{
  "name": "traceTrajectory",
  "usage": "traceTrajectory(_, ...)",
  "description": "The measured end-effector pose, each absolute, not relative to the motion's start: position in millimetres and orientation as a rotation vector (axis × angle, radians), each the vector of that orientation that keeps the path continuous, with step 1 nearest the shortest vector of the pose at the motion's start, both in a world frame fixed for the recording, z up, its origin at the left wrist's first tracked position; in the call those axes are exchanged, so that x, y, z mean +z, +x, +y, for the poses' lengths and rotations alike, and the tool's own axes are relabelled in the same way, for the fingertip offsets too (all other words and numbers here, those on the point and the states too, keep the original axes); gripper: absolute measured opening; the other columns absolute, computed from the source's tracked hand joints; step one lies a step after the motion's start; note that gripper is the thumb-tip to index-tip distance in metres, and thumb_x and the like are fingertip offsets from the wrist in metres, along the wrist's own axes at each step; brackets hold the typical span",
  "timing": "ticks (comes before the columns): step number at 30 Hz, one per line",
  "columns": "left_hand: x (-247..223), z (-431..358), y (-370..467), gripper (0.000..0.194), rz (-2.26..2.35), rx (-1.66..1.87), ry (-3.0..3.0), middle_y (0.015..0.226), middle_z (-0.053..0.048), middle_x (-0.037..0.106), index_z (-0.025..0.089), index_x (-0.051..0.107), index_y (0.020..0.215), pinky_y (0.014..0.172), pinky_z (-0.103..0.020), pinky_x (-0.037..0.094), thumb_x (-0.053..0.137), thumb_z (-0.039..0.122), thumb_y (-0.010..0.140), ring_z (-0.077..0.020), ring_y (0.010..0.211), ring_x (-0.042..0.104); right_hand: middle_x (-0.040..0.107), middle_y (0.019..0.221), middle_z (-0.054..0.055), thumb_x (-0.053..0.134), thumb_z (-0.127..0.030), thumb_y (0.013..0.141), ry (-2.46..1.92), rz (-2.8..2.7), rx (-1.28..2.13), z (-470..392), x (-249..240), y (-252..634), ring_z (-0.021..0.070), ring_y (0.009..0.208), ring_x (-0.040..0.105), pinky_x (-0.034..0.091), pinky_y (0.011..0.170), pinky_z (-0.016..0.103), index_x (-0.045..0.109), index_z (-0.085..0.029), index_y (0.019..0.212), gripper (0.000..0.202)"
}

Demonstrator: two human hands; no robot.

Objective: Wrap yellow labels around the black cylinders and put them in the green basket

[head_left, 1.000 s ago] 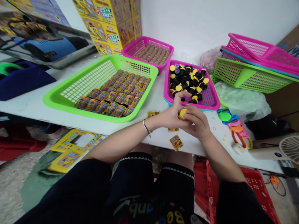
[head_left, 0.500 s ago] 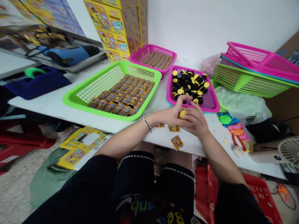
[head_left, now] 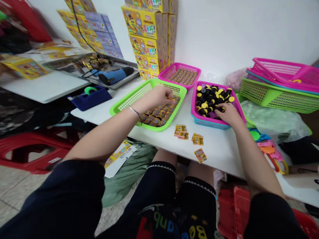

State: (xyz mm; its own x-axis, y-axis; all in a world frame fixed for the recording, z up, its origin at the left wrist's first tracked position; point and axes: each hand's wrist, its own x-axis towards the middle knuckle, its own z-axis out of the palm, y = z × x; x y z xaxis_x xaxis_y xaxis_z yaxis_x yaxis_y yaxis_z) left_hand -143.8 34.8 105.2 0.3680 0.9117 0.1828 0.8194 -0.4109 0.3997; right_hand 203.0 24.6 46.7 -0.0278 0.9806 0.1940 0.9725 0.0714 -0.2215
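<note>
My left hand point(head_left: 163, 97) reaches into the green basket point(head_left: 117, 108), over rows of wrapped cups point(head_left: 159, 114); its fingers are pinched at the right end of the rows, around something too small to make out. In the pink basket point(head_left: 239, 111), my right hand point(head_left: 225, 112) has its fingers curled at the black cups with yellow lids point(head_left: 210, 96); what it grips, if anything, is hidden. Small printed yellow wrappers point(head_left: 198, 139) lie in little piles on the white table point(head_left: 159, 141), with a single one point(head_left: 200, 155) near its front edge.
Behind stands another pink basket point(head_left: 196, 71) of cups beside stacked yellow boxes point(head_left: 147, 49). A blue heat gun point(head_left: 116, 75) rests on a metal tray at left, near a blue tape holder point(head_left: 92, 99). Stacked baskets point(head_left: 279, 94) and a plastic bag point(head_left: 276, 116) are at right.
My hands were together around a yellow-topped cup above the front of the table. They have parted, the left into the green basket, the right into the pink one. The view has shifted left.
</note>
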Motion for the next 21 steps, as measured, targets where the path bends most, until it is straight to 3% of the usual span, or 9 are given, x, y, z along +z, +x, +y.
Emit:
traceTrajectory(2,95,62,-149,0.026,1.657,0.37,2.375,0.086,-0.004,0.075,0.016,0.074,0.09,0.071,-0.025,0.043,0.074,0.038,0.076,-0.0156,0.073,0.06,0.062,0.141,0.017,0.062,-0.044,0.09,-2.149,-2.291,0.234,47,51,201,0.0294,0.129,0.061,0.047,0.111,0.041,0.054,-0.017,0.143,0.06)
traceTrajectory(4,84,78,-149,0.031,1.725,0.197,2.352,0.096,-0.006,0.077,0.016,0.076,0.098,0.076,-0.027,0.046,0.072,0.037,0.076,-0.0186,0.08,0.064,0.064,0.139,0.019,0.069,-0.045,0.085,-2.214,-2.374,0.319,63,52,195,0.0323,0.127,0.063,0.048,0.11,0.042,0.056,-0.016,0.142,0.065)
traceTrajectory(6,75,84,-147,0.035,1.738,0.076,2.331,0.1,-0.008,0.077,0.015,0.077,0.102,0.081,-0.029,0.048,0.07,0.036,0.075,-0.022,0.086,0.067,0.069,0.131,0.018,0.074,-0.04,0.081,-2.226,-2.448,0.389,72,51,190,0.0318,0.117,0.068,0.052,0.104,0.041,0.063,-0.016,0.133,0.058)
traceTrajectory(11,68,84,-146,0.04,1.669,-0.053,2.326,0.111,-0.008,0.077,0.018,0.078,0.108,0.095,-0.032,0.048,0.067,0.038,0.075,-0.0262,0.102,0.069,0.08,0.109,0.007,0.071,-0.023,0.078,-2.162,-2.621,0.559,77,50,190,0.0252,0.101,0.074,0.055,0.097,0.035,0.078,-0.022,0.096,0.019)
traceTrajectory(14,71,83,-149,0.044,1.661,-0.133,2.311,0.118,-0.009,0.076,0.017,0.076,0.114,0.099,-0.032,0.047,0.066,0.04,0.078,-0.0267,0.108,0.068,0.081,0.098,0.004,0.071,-0.027,0.077,-2.155,-2.574,0.563,74,54,197,0.024,0.097,0.074,0.056,0.095,0.033,0.079,-0.024,0.081,0.009)
traceTrajectory(16,77,80,-150,0.047,1.665,-0.211,2.306,0.124,-0.01,0.073,0.017,0.073,0.121,0.102,-0.033,0.047,0.063,0.043,0.083,-0.0277,0.114,0.067,0.08,0.089,0.005,0.07,-0.036,0.078,-2.168,-2.486,0.528,69,56,206,0.0252,0.093,0.074,0.057,0.092,0.034,0.078,-0.023,0.077,0.015)
traceTrajectory(18,83,69,-147,0.055,1.747,-0.147,2.345,0.132,-0.014,0.069,0.015,0.063,0.135,0.104,-0.037,0.047,0.06,0.044,0.089,-0.0305,0.12,0.064,0.078,0.084,0.005,0.065,-0.044,0.083,-2.184,-2.374,0.492,63,55,217,0.0248,0.088,0.073,0.059,0.086,0.036,0.078,-0.021,0.081,0.026)
traceTrajectory(21,87,32,-125,0.058,1.792,0.373,2.567,0.139,-0.019,0.062,0.013,0.052,0.145,0.106,-0.045,0.047,0.056,0.041,0.095,-0.0337,0.127,0.06,0.077,0.085,0.005,0.055,-0.051,0.09,-1.922,-1.933,0.63,54,46,237,0.0217,0.079,0.073,0.063,0.075,0.037,0.075,-0.02,0.093,0.037)
